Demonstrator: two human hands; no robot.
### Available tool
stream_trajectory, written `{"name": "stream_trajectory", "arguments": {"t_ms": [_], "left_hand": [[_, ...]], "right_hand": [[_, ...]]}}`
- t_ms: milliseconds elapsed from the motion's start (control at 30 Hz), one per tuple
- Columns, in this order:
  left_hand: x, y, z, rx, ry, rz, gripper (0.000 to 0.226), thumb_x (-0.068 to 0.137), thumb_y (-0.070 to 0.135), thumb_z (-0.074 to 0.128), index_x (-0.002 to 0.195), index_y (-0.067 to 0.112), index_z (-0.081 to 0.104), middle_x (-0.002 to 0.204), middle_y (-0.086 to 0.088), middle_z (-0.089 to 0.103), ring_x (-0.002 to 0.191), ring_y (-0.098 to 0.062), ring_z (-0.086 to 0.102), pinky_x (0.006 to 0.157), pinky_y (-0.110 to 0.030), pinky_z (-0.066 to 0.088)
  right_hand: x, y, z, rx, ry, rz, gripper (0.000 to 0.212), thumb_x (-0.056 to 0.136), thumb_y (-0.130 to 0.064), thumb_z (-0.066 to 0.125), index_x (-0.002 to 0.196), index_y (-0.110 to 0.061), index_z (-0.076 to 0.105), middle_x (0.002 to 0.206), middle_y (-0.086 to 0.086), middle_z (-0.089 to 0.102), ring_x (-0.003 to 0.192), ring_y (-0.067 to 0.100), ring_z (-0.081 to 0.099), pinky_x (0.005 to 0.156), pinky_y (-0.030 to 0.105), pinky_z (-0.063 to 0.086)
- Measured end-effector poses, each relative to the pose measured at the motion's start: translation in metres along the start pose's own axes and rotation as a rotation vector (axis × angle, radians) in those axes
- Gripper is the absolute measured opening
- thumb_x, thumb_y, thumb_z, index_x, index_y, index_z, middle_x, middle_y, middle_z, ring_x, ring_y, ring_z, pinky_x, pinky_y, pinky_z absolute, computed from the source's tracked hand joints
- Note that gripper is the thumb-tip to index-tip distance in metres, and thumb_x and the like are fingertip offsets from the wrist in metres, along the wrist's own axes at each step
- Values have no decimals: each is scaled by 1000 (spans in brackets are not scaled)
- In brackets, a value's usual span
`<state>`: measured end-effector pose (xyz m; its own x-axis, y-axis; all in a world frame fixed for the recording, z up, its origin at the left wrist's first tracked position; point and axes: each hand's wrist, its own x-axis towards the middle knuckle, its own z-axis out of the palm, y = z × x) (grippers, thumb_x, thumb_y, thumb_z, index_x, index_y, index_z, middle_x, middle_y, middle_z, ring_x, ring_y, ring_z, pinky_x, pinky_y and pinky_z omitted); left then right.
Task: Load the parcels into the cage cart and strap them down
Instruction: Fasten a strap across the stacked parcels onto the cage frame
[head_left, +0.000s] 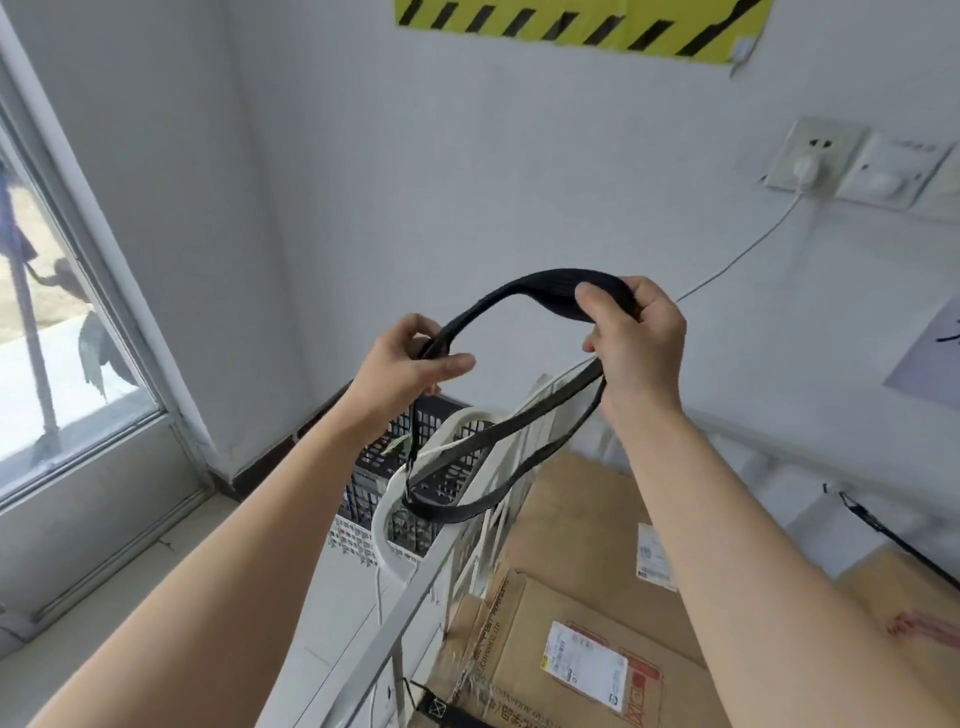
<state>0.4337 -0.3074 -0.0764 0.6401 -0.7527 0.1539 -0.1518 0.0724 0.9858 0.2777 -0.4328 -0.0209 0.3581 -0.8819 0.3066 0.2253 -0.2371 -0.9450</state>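
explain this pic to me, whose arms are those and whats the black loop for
No machine here: this is one picture from a camera worn on a person's head, looking down at their bare arms. The left hand and right hand both grip a black strap, held up as a loop above the white cage cart. Cardboard parcels with labels lie in the cart; the strap is probably for tying them down. A black crate stands beyond it.

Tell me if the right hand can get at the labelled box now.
Probably not yet: the right hand grips the strap, as does the left hand. The box lies uncovered below, so the way looks free once it lets go.
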Motion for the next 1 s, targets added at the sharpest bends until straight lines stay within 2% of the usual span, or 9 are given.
{"name": "stream_trajectory", "arguments": {"t_ms": [100, 200, 333, 433, 567, 667, 767, 833, 1000], "left_hand": [[-19, 19, 35, -160, -315, -46, 57, 59, 15, 83, 108, 18, 55, 68, 3, 54, 56, -10, 49, 56, -22, 44], [-46, 36, 78, -119, -565, -65, 73, 63, 7, 78, 130, 17, 51, 84, -7, 55, 72, -14, 53, 69, -25, 46], [-90, 47, 151, 9, -549, -26, 65, 64, 3, 77, 124, 16, 56, 100, -15, 63, 89, -17, 57, 77, -21, 48], [-123, 47, 209, 168, -430, 55, 62, 53, 25, 88, 109, 32, 61, 104, -26, 62, 87, -18, 53, 79, -31, 42], [-167, 61, 281, 428, -251, 215, 56, 67, 21, 86, 111, 27, 52, 84, 11, 56, 71, -2, 51, 63, -18, 38], [-190, 66, 322, 502, -282, 295, 58, 70, 28, 84, 111, 29, 43, 84, 6, 58, 69, -9, 54, 59, -24, 42], [-202, 69, 352, 658, -362, 332, 62, 71, 34, 82, 114, 27, 38, 90, 3, 63, 80, -20, 59, 69, -36, 51], [-207, 71, 368, 717, -439, 363, 63, 73, 32, 80, 117, 22, 37, 95, 2, 63, 85, -22, 59, 74, -40, 52], [-206, 62, 394, 645, -587, 316, 64, 66, 29, 84, 110, 22, 39, 86, 3, 60, 73, -16, 55, 62, -29, 44]], "right_hand": [[0, -24, -52, -12, 159, -46, 17, 82, -9, 66, 72, -17, 56, 66, -4, 53, 56, 13, 44, 52, 22, 43], [-8, -37, -114, -36, 321, -56, 17, 83, -11, 65, 74, -20, 54, 70, -4, 55, 65, 19, 49, 63, 29, 47], [-35, -45, -198, -107, 343, -13, 8, 84, -12, 62, 81, -15, 55, 77, -2, 56, 71, 16, 51, 67, 31, 47], [-62, -44, -262, -223, 253, 53, 7, 81, -12, 58, 85, -18, 57, 83, -1, 58, 73, 16, 52, 68, 30, 45], [-98, -44, -325, -486, -112, 197, 12, 84, -15, 61, 94, -21, 65, 87, -4, 65, 80, 15, 60, 70, 27, 44], [-125, -53, -353, -492, -403, 310, 23, 90, -30, 60, 90, -8, 69, 82, 4, 67, 79, 18, 62, 74, 34, 46], [-140, -62, -378, -284, -439, 396, 57, 88, -63, 50, 76, -10, 66, 72, 8, 64, 71, 21, 60, 71, 33, 47], [-143, -67, -390, -328, -440, 392, 65, 79, -73, 53, 77, -9, 65, 66, 11, 63, 65, 20, 57, 67, 31, 46], [-144, -67, -412, -452, -301, 379, 15, 88, -15, 67, 85, 0, 64, 55, 2, 56, 48, 11, 47, 54, 24, 40]]}}
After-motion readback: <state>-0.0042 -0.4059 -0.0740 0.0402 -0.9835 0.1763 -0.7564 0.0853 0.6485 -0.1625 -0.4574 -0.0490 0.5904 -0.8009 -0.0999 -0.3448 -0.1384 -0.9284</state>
